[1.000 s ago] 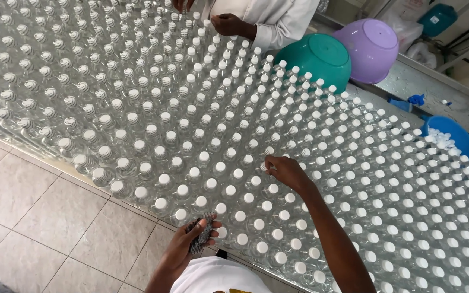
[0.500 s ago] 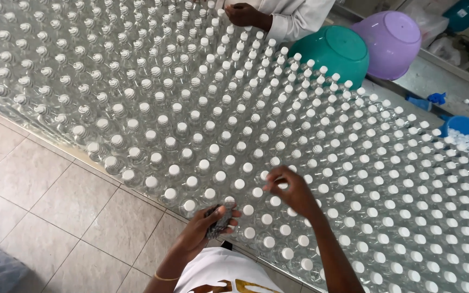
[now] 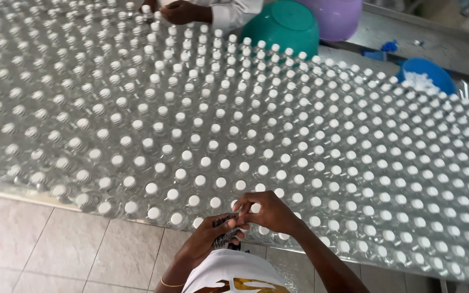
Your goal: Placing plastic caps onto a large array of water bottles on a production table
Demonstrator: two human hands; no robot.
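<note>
Here, listed from largest to smallest:

Table (image 3: 6, 191): long surface running across the view, packed edge to edge with bottles; pale tiled floor (image 3: 66, 244) beside its near edge.
Bottles (image 3: 256, 125): clear plastic, upright, white-capped, in close rows touching one another.
Purple basin (image 3: 336, 16): at the far edge, upturned, partly cut off by the frame.
Green basin (image 3: 284, 26): upturned, just beside the purple one, touching the far rows.
Blue bowl (image 3: 427, 73): far right, holding white caps.
Co-worker's hand (image 3: 183, 12): white sleeve, at the far rows.
Right hand (image 3: 270, 212): over the nearest row, fingers curled together, pinching at the dark bundle.
Left hand (image 3: 208, 239): at the table's near edge, closed around the dark bundle.
Dark bundle (image 3: 225, 230): small, held between both hands; its kind cannot be told.
</note>
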